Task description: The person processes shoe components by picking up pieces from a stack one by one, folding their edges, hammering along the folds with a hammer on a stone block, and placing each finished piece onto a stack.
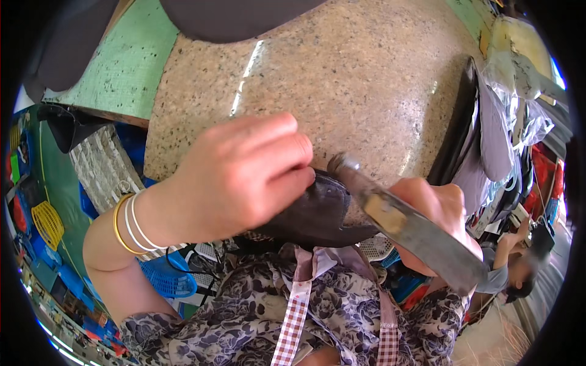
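Slab: speckled tan stone slab [342, 79], glossy in streaks.
Leather: a dark piece of leather [311, 215], at the slab's near edge; how much of it rests on the stone cannot be told.
Left hand: over the slab's near left part, the left hand [250, 177] has its fingers curled in, thumb and forefinger pinching the leather's upper edge.
Right hand: by the slab's near right corner, the right hand [438, 206] is clenched around the hammer [430, 243]; the metal head hides part of the grip.
Hammer: slanted across the slab's near right part, its narrow end close to the leather; whether they touch cannot be told.
Wrist: bracelets [119, 229], yellow and white, on the left arm, left of the slab.
Pieces: black pieces [456, 131] and grey pieces [493, 137] along the slab's right edge; a dark panel [238, 17] over its far edge.
Board: green board [131, 67], left of the slab.
Baskets: yellow basket [47, 224] and blue basket [168, 279], below and left of the slab.
Co-worker: a person [503, 277], beyond the slab's near right corner.
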### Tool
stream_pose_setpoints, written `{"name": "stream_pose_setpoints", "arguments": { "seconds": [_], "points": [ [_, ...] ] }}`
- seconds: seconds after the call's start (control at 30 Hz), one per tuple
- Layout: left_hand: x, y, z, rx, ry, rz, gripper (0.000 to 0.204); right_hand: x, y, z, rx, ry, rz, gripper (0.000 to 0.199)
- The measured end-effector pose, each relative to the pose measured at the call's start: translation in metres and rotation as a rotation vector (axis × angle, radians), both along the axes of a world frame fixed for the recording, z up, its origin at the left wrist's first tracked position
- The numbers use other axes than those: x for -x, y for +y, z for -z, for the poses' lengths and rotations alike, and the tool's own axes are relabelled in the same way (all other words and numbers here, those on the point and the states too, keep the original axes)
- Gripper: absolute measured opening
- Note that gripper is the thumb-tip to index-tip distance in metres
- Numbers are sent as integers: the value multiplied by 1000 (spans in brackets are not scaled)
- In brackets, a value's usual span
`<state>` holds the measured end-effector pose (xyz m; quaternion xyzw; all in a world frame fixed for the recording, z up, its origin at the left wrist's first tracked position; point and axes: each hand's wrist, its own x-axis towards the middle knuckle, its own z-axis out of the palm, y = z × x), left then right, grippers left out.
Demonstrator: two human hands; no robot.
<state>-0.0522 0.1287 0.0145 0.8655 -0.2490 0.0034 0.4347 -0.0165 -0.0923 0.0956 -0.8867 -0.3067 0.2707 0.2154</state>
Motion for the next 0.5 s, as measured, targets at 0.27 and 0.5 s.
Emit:
{"name": "stream_pose_setpoints", "arguments": {
  "seconds": [0.27, 0.5],
  "points": [
    [12, 6, 9, 44, -50, 15, 16, 3, 6, 7, 9, -30, -71, 20],
    [11, 14, 16, 77, -118, -19, 16, 0, 5, 7, -12, -55, -153, 21]
  ]
}}
